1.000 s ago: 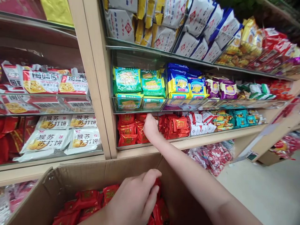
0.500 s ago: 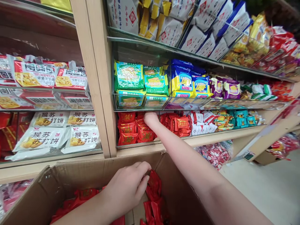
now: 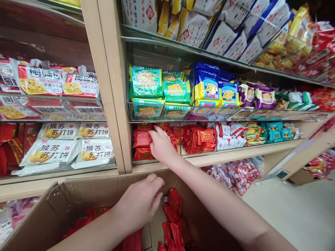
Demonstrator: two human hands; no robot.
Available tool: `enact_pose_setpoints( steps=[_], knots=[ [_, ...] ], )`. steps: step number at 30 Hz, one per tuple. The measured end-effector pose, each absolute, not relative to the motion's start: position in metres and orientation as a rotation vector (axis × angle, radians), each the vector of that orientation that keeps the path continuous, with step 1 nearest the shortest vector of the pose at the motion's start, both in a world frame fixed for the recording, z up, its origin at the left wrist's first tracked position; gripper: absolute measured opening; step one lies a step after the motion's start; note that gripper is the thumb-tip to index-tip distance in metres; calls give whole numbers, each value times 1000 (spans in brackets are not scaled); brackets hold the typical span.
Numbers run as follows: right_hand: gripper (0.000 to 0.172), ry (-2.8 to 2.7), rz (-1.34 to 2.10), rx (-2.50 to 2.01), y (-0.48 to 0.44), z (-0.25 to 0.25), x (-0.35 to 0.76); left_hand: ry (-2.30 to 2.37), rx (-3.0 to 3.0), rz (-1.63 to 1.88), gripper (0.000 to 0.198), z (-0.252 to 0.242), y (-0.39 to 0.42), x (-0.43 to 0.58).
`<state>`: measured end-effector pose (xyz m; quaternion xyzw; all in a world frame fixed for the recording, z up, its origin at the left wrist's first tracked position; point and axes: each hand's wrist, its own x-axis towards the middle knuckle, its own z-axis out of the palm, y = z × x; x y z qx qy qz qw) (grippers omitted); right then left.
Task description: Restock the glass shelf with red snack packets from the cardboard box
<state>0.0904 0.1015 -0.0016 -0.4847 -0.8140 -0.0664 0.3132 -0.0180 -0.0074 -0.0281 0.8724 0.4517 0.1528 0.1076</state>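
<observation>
My right hand (image 3: 162, 145) reaches into the lower shelf bin. Its bent fingers are closed at a small red packet (image 3: 142, 138) lying among other shiny red packets; part of the grip is hidden. Above the cardboard box (image 3: 91, 186), my left hand (image 3: 141, 199) hangs with loosely bent fingers. A gap shows between its thumb and index finger, and I see nothing held there. Inside the box, loose red packets (image 3: 174, 205) lie to the right of the left hand, with others partly hidden behind the left forearm.
Green biscuit packs (image 3: 146, 82) and blue-yellow packs (image 3: 206, 85) fill the glass-fronted shelf above. A wooden upright (image 3: 108, 87) divides off white cracker packs (image 3: 49, 153) at left. Bagged goods (image 3: 240, 172) sit low at right, near the pale floor (image 3: 295, 209).
My right hand has come forward from deeper in the bin, so its fingers now show at a red packet. The left hand has shifted slightly left, and its thumb and index finger are farther apart.
</observation>
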Motion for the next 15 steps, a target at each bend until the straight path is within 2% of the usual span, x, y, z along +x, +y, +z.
enact_pose_setpoints(
  steps=[3, 8, 15],
  knots=[
    [42, -2306, -163, -1164, 101, 0, 88, 1345, 2542, 521, 22, -32, -2, -24],
    [55, -2535, -3, -1033, 112, 13, 96, 1485, 2607, 586, 39, -39, 9, -28],
    [35, -2363, 58, -1068, 134, 22, 100, 1954, 2750, 346, 49, -31, 23, -20]
  ],
)
